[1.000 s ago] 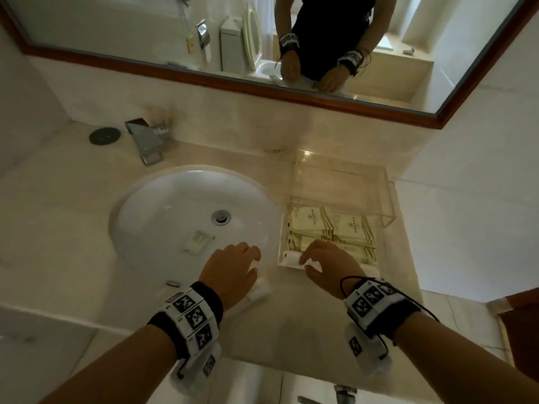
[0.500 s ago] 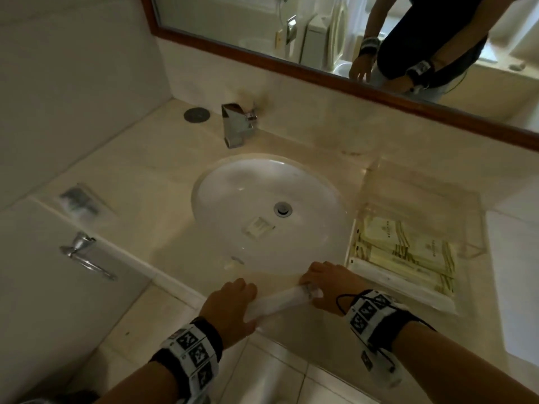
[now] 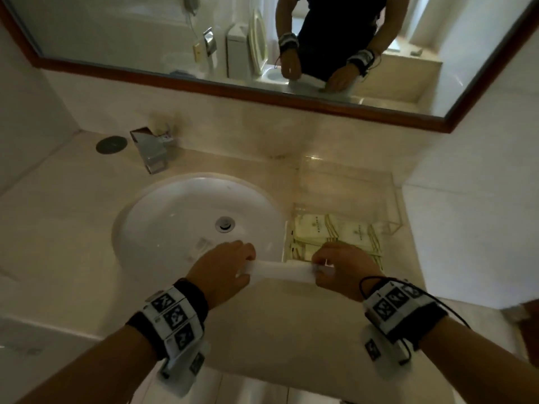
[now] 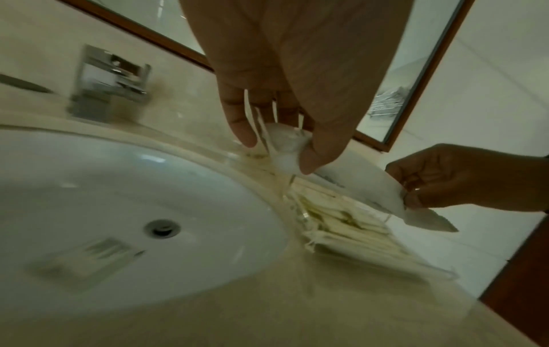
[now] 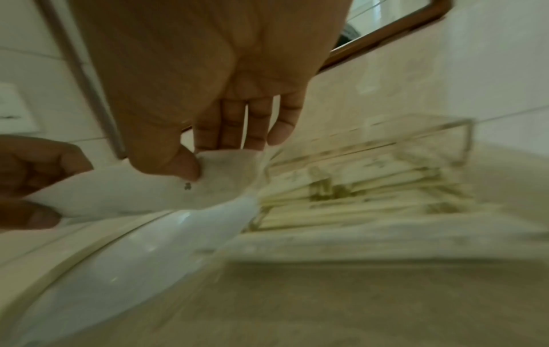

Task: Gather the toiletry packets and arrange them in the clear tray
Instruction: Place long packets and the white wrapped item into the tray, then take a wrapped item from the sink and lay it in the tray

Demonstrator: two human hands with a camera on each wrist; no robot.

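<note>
You hold one long white packet (image 3: pixel 280 269) stretched between both hands, clear of the bench (image 3: pixel 262 330), just in front of the sink (image 3: pixel 175 217). Your left hand (image 3: pixel 221 269) pinches its left end between thumb and fingertips; your right hand (image 3: pixel 344 269) pinches the right end the same way, palm down. The packet's long axis runs left to right, roughly parallel to the cream packets (image 3: pixel 335 231) already lying in the clear tray (image 3: pixel 390 199). The tray sits beyond and to the right, nearest your right hand, so that grip likely leads the placement.
</note>
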